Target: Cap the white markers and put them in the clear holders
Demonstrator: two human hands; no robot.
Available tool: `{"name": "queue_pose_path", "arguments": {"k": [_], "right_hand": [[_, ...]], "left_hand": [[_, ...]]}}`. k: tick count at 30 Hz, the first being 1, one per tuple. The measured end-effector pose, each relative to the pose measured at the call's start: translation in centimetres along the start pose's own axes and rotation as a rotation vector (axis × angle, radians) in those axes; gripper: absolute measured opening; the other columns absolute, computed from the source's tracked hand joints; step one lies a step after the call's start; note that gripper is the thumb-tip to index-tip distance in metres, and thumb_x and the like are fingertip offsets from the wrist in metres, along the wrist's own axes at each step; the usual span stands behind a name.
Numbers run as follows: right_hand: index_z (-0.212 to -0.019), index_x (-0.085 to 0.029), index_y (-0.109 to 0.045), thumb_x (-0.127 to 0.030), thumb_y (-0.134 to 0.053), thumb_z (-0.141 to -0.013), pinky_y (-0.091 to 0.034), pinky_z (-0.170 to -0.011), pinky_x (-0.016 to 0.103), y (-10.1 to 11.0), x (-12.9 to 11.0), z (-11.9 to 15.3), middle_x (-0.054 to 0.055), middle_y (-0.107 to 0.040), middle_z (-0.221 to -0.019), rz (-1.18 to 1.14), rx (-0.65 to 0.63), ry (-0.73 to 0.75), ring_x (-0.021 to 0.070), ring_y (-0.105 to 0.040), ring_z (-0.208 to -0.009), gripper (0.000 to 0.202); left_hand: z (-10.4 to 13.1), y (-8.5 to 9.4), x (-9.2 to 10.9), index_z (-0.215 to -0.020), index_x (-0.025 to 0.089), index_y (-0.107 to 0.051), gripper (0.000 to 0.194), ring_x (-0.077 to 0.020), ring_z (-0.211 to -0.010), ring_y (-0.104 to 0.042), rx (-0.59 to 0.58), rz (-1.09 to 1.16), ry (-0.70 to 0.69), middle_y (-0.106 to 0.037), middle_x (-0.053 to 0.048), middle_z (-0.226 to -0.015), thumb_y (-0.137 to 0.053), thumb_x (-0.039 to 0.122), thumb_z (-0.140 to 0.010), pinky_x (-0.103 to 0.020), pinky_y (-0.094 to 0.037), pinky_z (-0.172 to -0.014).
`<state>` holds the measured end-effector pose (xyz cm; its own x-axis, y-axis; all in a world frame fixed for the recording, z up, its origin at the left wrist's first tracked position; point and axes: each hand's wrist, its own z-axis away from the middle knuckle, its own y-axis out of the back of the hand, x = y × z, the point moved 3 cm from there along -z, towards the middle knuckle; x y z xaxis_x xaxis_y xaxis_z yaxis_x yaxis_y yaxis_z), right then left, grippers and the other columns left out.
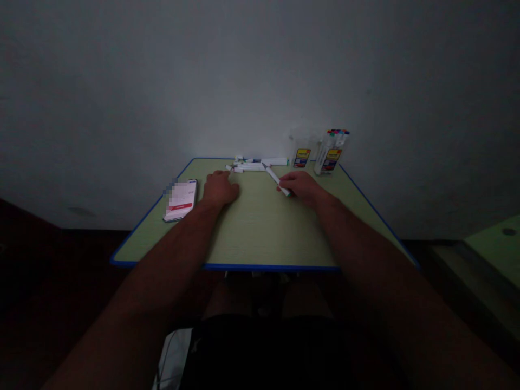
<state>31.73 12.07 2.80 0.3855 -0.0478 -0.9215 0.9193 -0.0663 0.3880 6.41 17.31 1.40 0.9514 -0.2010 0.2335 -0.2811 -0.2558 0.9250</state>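
Observation:
My right hand [301, 185] grips a white marker [273, 177] near its green end, and the marker slants up and left with its dark tip uncapped. On the left, my left hand [220, 187] rests on the table with thumb and fingers apart. Just beyond its fingertips lies a small white cap [229, 168]; I cannot tell whether they touch. Several white markers [252, 167] lie loosely at the back edge, one of them a green-ended marker [277, 162] further right.
A clear case full of markers [331, 153] with coloured ends stands at the back right, beside another clear case [301, 151]. A phone [181, 199] with a lit screen lies left on the pale table [268, 238], which has a blue edge. The wall [252, 81] rises behind.

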Motion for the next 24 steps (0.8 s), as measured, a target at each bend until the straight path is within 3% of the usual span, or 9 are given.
{"name": "queue_pose_path", "arguments": {"k": [5,13,16,19,24], "right_hand": [[-0.091,-0.012,-0.072,-0.010,-0.066,-0.088,-0.041,-0.050,0.019,-0.3,-0.2,0.0,0.005,-0.075,-0.080,-0.096,-0.039,-0.006,0.0075,-0.055,-0.055,0.008],[-0.099,-0.011,-0.072,-0.009,-0.065,-0.090,-0.040,-0.048,0.018,-0.5,-0.7,0.4,0.006,-0.076,-0.081,-0.101,-0.046,-0.008,0.0070,-0.056,-0.054,0.011],[-0.101,-0.011,-0.072,-0.010,-0.065,-0.090,-0.040,-0.048,0.018,-0.5,-0.9,0.6,0.007,-0.077,-0.083,-0.103,-0.040,-0.010,0.0069,-0.058,-0.055,0.013],[-0.105,-0.011,-0.072,-0.010,-0.066,-0.090,-0.041,-0.048,0.018,-0.5,-1.0,0.8,0.008,-0.078,-0.085,-0.115,-0.038,-0.022,0.0075,-0.059,-0.056,0.016],[-0.107,-0.011,-0.071,-0.009,-0.064,-0.091,-0.043,-0.050,0.019,-0.6,-1.1,0.9,0.008,-0.077,-0.084,-0.160,-0.064,-0.026,0.0082,-0.060,-0.057,0.017]], "left_hand": [[-0.1,0.1,0.2,-0.138,0.010,-0.062,0.059,-0.0378,-0.129,-0.055,-0.040,-0.010,0.000,-0.060,-0.022,-0.140,-0.056,0.038,-0.087,-0.048,-0.044,-0.108],[0.1,1.1,0.7,-0.130,0.013,-0.069,0.049,-0.0292,-0.122,-0.062,-0.020,0.099,-0.028,-0.069,-0.015,-0.131,-0.052,0.012,-0.083,-0.039,-0.045,-0.108],[0.2,1.5,0.6,-0.130,0.014,-0.069,0.050,-0.0302,-0.124,-0.060,0.005,0.046,-0.030,-0.066,-0.015,-0.134,-0.056,0.014,-0.082,-0.040,-0.042,-0.110],[0.3,1.5,0.4,-0.128,0.012,-0.070,0.048,-0.0324,-0.124,-0.060,-0.055,-0.028,-0.016,-0.066,-0.018,-0.133,-0.058,0.019,-0.082,-0.042,-0.040,-0.113],[0.3,1.3,0.1,-0.127,0.015,-0.072,0.046,-0.0335,-0.120,-0.063,-0.111,-0.003,0.033,-0.070,-0.017,-0.128,-0.058,0.019,-0.083,-0.042,-0.047,-0.105]]}}
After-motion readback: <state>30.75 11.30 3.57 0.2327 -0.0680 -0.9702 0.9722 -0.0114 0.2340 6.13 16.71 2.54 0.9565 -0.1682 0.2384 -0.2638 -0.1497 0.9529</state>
